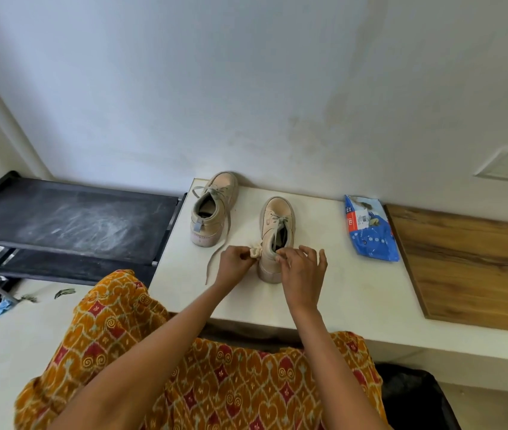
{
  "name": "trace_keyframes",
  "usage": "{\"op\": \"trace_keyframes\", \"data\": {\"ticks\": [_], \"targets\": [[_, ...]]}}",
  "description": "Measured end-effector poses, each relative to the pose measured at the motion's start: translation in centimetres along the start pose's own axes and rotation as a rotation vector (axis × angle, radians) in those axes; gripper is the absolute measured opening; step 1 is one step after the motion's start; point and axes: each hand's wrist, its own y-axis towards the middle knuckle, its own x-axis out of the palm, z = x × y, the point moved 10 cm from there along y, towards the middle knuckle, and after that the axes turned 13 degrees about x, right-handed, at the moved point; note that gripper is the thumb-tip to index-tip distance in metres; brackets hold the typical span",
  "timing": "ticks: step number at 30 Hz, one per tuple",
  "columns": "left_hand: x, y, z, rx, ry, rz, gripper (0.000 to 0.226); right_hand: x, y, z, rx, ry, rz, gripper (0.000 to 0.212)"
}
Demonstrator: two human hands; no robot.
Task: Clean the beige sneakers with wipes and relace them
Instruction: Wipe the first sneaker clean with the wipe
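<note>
Soft even daylight, faint shadows, slight blur, wide-angle edge bending.

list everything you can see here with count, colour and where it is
sneakers: 2, beige; one at the back left of the white ledge, loose lace trailing forward; one mid-ledge, heel toward the person
wipe: 1, whitish, crumpled, against the nearer sneaker's heel
wipes pack: 1, blue with a red label, on the ledge right of the sneakers
ledge: 1, white, along the wall
wooden board: 1, brown, right end of the ledge
shoe rack: 1, black, dusty top, left of the ledge
scraps: a few, dark and blue, on the floor by the rack
left hand: holds the wipe
right hand: grips the nearer sneaker's collar
</note>
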Motion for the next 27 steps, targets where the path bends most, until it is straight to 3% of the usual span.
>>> {"op": "trace_keyframes", "data": {"ticks": [5, 8, 10, 16, 23, 27], "targets": [[-1.2, -2.1, 2.2, 0.140, 0.065, 0.044, 0.012, 0.0, 0.0, 0.3, -0.002, 0.003, -0.001, 0.016], [-4.1, -0.9, 1.9, -0.014, -0.046, 0.264, 0.012, 0.1, 0.0, 0.4, 0.010, 0.016, -0.003, 0.015], [-5.0, 1.5, 2.5, -0.033, -0.015, 0.322, 0.017, 0.2, -0.1, 0.4, 0.018, 0.016, -0.010, 0.015], [-0.9, 5.8, 6.2, 0.131, 0.233, 0.018, 0.022, 0.1, -0.1, 0.4, 0.032, 0.024, -0.005, 0.016], [-1.9, -0.6, 7.8, 0.467, 0.237, 0.012, 0.014, 0.0, -0.4, 0.5, 0.027, 0.028, 0.012, 0.017], [0.3, -4.7, 8.6, 0.584, 0.285, -0.138, 0.015, -0.3, -0.4, 0.1, 0.014, 0.020, 0.037, 0.016]]}}
